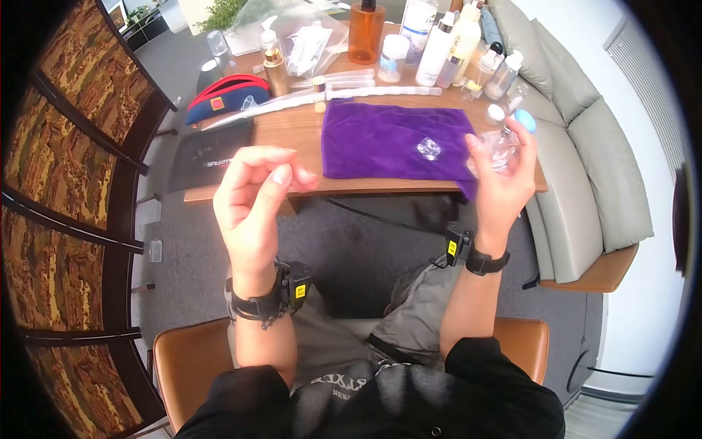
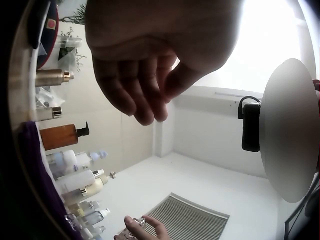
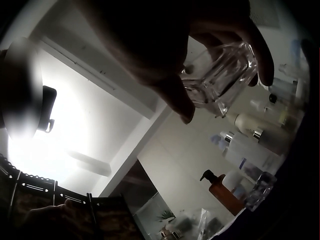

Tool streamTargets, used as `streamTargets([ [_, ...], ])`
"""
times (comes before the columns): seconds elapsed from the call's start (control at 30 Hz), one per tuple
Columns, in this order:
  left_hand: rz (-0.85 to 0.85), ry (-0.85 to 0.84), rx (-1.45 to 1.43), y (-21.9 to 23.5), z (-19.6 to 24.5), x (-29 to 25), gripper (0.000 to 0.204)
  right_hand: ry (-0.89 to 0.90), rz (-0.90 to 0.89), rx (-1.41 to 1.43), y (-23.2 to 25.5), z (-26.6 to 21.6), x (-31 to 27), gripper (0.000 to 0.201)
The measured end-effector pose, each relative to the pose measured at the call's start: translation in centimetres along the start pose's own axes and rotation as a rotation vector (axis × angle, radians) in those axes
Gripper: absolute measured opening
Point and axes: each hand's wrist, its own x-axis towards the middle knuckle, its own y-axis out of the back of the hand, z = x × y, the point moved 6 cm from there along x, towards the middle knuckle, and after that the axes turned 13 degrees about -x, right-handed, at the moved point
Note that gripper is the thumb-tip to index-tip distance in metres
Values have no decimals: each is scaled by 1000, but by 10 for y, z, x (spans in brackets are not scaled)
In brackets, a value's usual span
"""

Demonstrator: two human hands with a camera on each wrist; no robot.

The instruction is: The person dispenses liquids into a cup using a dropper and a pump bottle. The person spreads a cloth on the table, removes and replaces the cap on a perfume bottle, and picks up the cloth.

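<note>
My right hand [image 1: 504,164] holds a clear, thick-walled glass bottle [image 1: 499,150] over the right edge of the purple towel [image 1: 387,139]. In the right wrist view the thumb is on one side of the glass bottle [image 3: 220,80] and the fingers are on the other. A clear faceted glass piece [image 1: 428,149] lies on the towel, left of that hand. My left hand [image 1: 256,194] is raised in front of the table's near edge, fingers loosely bent, with nothing seen in it. The left wrist view shows those fingers [image 2: 142,100] hanging relaxed.
Several bottles stand at the back right, among them an amber pump bottle [image 1: 365,33] and a white one [image 1: 435,55]. A gold pump bottle [image 1: 275,72], a navy-and-red pouch [image 1: 223,101] and a black flat pouch [image 1: 212,154] are at the left. Clear plastic strips [image 1: 351,91] lie behind the towel.
</note>
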Motion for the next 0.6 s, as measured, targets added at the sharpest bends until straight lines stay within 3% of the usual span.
streamTargets([
  [0.13, -7, -5, 0, -1, 1, 0, 14, -84, -27, 222, -1, -3, 1, 54],
  [0.6, -13, 26, -26, -5, -2, -4, 15, 13, 10, 176, 7, 4, 5, 55],
])
